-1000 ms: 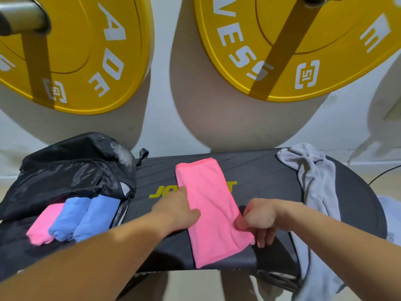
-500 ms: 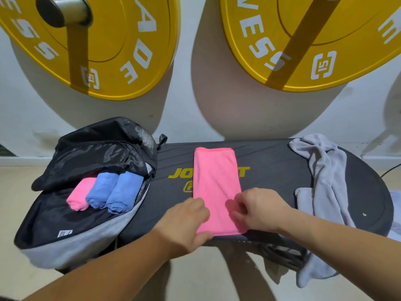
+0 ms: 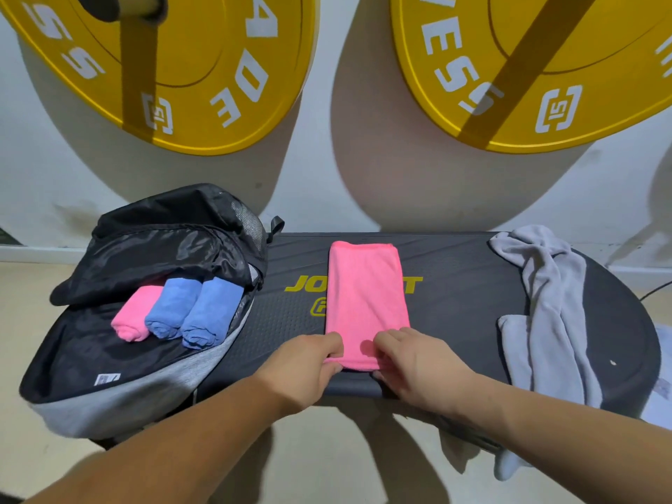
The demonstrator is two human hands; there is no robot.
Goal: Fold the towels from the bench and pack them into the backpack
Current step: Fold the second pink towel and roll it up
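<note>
While the left hand (image 3: 309, 369) and right hand (image 3: 418, 365) each pinch a near corner with curled fingers, the folded pink towel (image 3: 365, 300) lies mid-worktop (image 3: 465, 296). Its long axis runs straight away toward the wall, and its near end sits at the front edge. A second ago it lay slanted; now it is squared. The backpack (image 3: 109, 376) to the left holds three rolled towels (image 3: 174, 311), and a grey towel (image 3: 552, 303) sprawls to the right.

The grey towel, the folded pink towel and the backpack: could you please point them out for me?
grey towel (image 3: 552, 285), head view, draped middle
folded pink towel (image 3: 365, 292), head view, top centre
backpack (image 3: 120, 405), head view, grey outer wall
</note>
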